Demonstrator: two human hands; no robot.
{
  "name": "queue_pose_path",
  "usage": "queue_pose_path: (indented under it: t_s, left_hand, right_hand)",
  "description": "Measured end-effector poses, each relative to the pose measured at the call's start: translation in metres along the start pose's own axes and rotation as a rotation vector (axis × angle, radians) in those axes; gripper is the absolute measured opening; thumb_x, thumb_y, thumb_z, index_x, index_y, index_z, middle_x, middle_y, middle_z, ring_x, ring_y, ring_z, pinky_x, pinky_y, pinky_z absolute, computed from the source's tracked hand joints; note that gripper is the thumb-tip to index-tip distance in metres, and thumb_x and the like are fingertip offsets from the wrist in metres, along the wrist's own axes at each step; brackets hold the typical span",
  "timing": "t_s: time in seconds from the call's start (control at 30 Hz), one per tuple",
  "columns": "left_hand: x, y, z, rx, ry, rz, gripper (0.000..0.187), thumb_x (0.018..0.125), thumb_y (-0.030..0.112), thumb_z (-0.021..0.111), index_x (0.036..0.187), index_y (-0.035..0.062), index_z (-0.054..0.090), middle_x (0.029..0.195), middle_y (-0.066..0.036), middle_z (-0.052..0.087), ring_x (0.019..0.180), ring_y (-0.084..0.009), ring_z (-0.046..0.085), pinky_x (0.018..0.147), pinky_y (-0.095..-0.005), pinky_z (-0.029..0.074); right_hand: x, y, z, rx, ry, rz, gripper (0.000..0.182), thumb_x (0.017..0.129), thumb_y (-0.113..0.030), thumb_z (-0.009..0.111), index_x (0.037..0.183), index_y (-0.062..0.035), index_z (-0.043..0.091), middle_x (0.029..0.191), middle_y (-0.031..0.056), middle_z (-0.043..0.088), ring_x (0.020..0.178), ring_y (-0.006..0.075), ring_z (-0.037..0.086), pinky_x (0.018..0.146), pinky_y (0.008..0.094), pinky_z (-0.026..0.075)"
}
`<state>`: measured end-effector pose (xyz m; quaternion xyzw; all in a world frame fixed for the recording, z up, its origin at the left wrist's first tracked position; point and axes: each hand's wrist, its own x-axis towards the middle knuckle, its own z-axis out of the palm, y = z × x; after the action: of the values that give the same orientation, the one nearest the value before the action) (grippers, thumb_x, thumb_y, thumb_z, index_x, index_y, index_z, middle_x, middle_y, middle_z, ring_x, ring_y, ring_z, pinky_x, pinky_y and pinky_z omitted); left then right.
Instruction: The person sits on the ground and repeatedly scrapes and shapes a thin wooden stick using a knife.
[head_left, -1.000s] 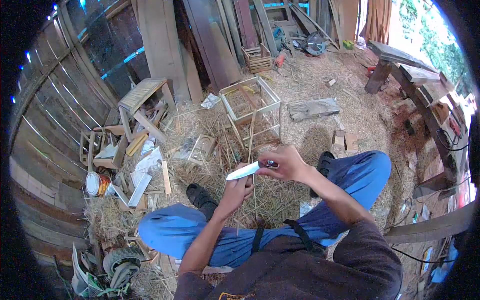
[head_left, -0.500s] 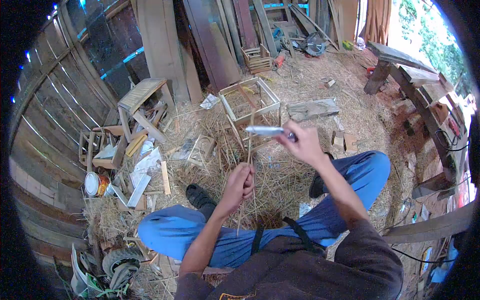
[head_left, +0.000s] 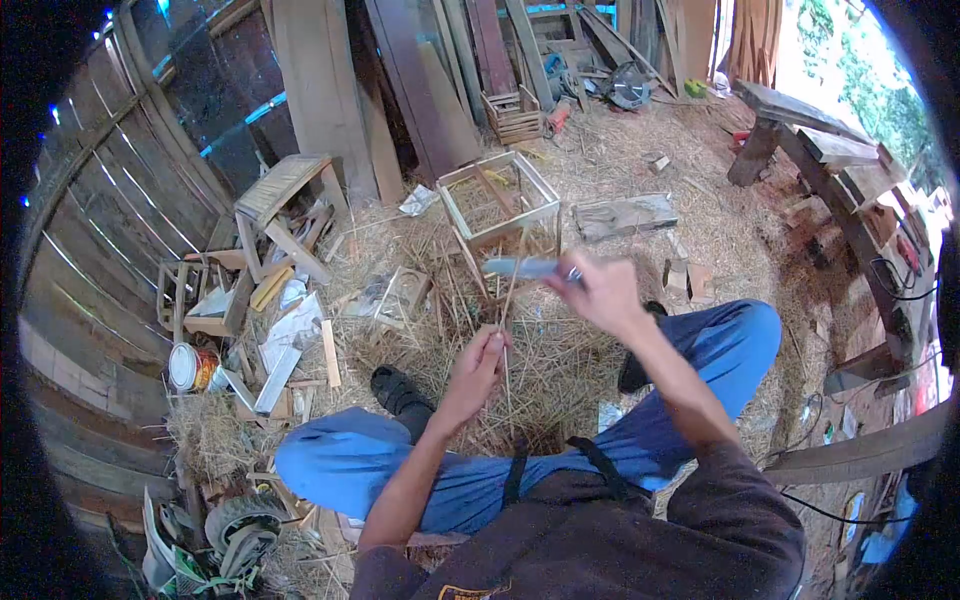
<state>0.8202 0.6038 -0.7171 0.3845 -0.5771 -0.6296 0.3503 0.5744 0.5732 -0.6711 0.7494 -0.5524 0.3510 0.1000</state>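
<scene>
A thin light-brown strip (head_left: 512,290) stands nearly upright in front of me, leaning a little to the right at its top. My left hand (head_left: 480,366) is closed round its lower part, with the thumb on top. My right hand (head_left: 600,290) is closed on the handle of a knife (head_left: 522,267). The grey blade, slightly blurred, points left and crosses the strip above my left hand. Whether the blade touches the strip cannot be made out.
An open wooden frame (head_left: 500,198) stands just beyond the hands. A small slatted stool (head_left: 284,188) and a white bucket (head_left: 185,367) are at the left. A wooden bench (head_left: 800,113) stands at the right, and shavings (head_left: 540,400) cover the ground.
My right hand and the knife have moved slightly down and right. The strip's upper part has tilted to the right, and the fingers of my left hand have shifted a little.
</scene>
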Motion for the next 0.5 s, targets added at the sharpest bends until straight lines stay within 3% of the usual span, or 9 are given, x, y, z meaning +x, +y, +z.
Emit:
queue_pose_path:
  t_s: [0.03, 0.13, 0.17, 0.27, 0.3, 0.4, 0.5]
  left_hand:
    - [0.005, -0.004, -0.002, 0.036, 0.02, 0.054, 0.028, 0.106, 0.031, 0.043, 0.102, 0.0074, 0.056, 0.066, 0.005, 0.04, 0.055, -0.0041, 0.037, 0.05, -0.0232, 0.032]
    - [0.006, -0.002, -0.004, 0.149, 0.115, 0.126, 0.027, 0.106, 0.03, 0.045, 0.106, 0.0061, 0.058, 0.066, 0.004, 0.042, 0.057, -0.0052, 0.038, 0.051, -0.0241, 0.032]
    - [0.006, -0.001, -0.004, 0.185, 0.15, 0.134, 0.028, 0.105, 0.029, 0.045, 0.108, 0.0054, 0.059, 0.066, 0.003, 0.043, 0.057, -0.0058, 0.038, 0.052, -0.0246, 0.032]
    - [0.005, 0.002, -0.002, 0.32, 0.238, 0.17, 0.024, 0.105, 0.025, 0.048, 0.112, 0.0054, 0.059, 0.068, 0.004, 0.043, 0.06, -0.004, 0.041, 0.054, -0.0234, 0.035]
    - [0.004, 0.006, 0.0, 0.362, 0.255, 0.192, 0.026, 0.104, 0.025, 0.048, 0.114, 0.0035, 0.058, 0.068, 0.003, 0.045, 0.06, -0.0058, 0.041, 0.054, -0.0253, 0.035]
    - [0.002, 0.011, 0.004, 0.406, 0.283, 0.241, 0.03, 0.103, 0.023, 0.048, 0.119, 0.0, 0.055, 0.068, -0.001, 0.049, 0.061, -0.0093, 0.043, 0.056, -0.0292, 0.037]
    - [0.009, -0.01, 0.004, 0.3, 0.241, 0.248, 0.027, 0.102, 0.021, 0.049, 0.12, 0.0011, 0.055, 0.07, 0.0, 0.05, 0.062, -0.0093, 0.044, 0.057, -0.0294, 0.038]
  right_hand:
    - [0.002, -0.014, 0.0, 0.081, 0.037, -0.094, 0.027, 0.082, -0.033, 0.077, 0.084, -0.0138, 0.058, 0.06, 0.0059, 0.062, 0.051, 0.0235, 0.063, 0.045, 0.0362, 0.046]
    - [0.002, -0.011, 0.012, 0.029, 0.046, 0.013, 0.029, 0.083, -0.034, 0.077, 0.085, -0.0135, 0.056, 0.061, 0.0064, 0.062, 0.05, 0.0254, 0.063, 0.045, 0.0375, 0.045]
    - [0.004, -0.003, 0.008, 0.023, -0.042, 0.161, 0.034, 0.088, -0.043, 0.069, 0.09, -0.0115, 0.056, 0.064, 0.0092, 0.065, 0.057, 0.0286, 0.066, 0.051, 0.0399, 0.048]
    - [0.009, 0.01, -0.002, 0.236, 0.001, 0.548, 0.033, 0.091, -0.042, 0.066, 0.096, -0.0114, 0.055, 0.061, 0.008, 0.063, 0.053, 0.0254, 0.063, 0.051, 0.0393, 0.045]
    - [0.009, 0.012, -0.001, 0.284, 0.08, 0.565, 0.033, 0.092, -0.042, 0.064, 0.1, -0.0115, 0.054, 0.059, 0.006, 0.061, 0.05, 0.0231, 0.058, 0.052, 0.0394, 0.043]
    - [0.005, 0.001, 0.001, 0.429, 0.122, 0.443, 0.033, 0.092, -0.04, 0.065, 0.103, -0.011, 0.054, 0.058, 0.0054, 0.061, 0.047, 0.0236, 0.055, 0.049, 0.0385, 0.041]
    - [-0.005, -0.014, 0.007, 0.467, -0.043, 0.253, 0.034, 0.089, -0.036, 0.071, 0.106, -0.0116, 0.055, 0.06, 0.0081, 0.062, 0.048, 0.0267, 0.059, 0.046, 0.0388, 0.042]
